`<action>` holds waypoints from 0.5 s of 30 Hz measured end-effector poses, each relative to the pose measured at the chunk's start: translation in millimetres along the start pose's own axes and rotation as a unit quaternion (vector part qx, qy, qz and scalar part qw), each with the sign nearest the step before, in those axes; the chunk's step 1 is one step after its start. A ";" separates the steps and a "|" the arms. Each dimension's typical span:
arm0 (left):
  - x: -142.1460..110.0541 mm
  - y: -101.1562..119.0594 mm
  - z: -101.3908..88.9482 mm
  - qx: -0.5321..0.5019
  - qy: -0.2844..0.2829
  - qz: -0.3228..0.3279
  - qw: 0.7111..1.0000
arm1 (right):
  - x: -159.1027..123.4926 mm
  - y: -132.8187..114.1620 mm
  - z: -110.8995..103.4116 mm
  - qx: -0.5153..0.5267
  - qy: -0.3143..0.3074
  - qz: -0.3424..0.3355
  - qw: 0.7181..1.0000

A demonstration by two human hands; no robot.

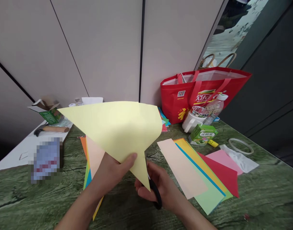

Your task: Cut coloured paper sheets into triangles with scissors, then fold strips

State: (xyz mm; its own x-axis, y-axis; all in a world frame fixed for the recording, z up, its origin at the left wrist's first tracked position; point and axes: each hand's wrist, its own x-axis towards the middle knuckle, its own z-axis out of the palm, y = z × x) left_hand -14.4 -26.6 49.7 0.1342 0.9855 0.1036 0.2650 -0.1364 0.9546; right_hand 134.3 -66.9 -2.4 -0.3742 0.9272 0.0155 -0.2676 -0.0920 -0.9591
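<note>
A large sheet of pale yellow paper is raised above the table, its right side cut into a curve. My left hand pinches its lower edge, thumb on the near face and fingers hidden behind. Black-handled scissors are in my right hand, fingers around the handles. The blades sit at the paper's lower right, mostly hidden by a narrow pointed flap that hangs down there. Whether the blades are apart cannot be seen.
Stacks of coloured paper lie left and right on the green wood-grain table. Behind stand a red bag, a white mug, a plastic bottle and a green carton. A hammer-like tool lies left.
</note>
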 end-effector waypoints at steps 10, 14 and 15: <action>-0.6 -3.3 -0.2 0.018 -0.002 -0.004 1.000 | 0.2 -2.5 0.6 0.019 0.012 0.009 1.000; -2.9 -6.8 5.5 0.010 -0.017 -0.004 1.000 | 1.6 -1.4 1.1 0.017 0.056 -0.004 0.998; -3.1 -8.0 6.7 0.011 -0.017 -0.004 1.000 | 1.6 -1.4 0.8 0.015 0.061 -0.009 0.998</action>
State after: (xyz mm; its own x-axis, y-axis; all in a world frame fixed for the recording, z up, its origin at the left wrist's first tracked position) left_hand -10.5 -29.2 39.8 0.1643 0.9827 0.0853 0.2878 -0.1304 0.9488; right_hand 133.4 -65.5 -0.8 -0.2595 0.9657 -0.0036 -0.3009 -0.0844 -0.9499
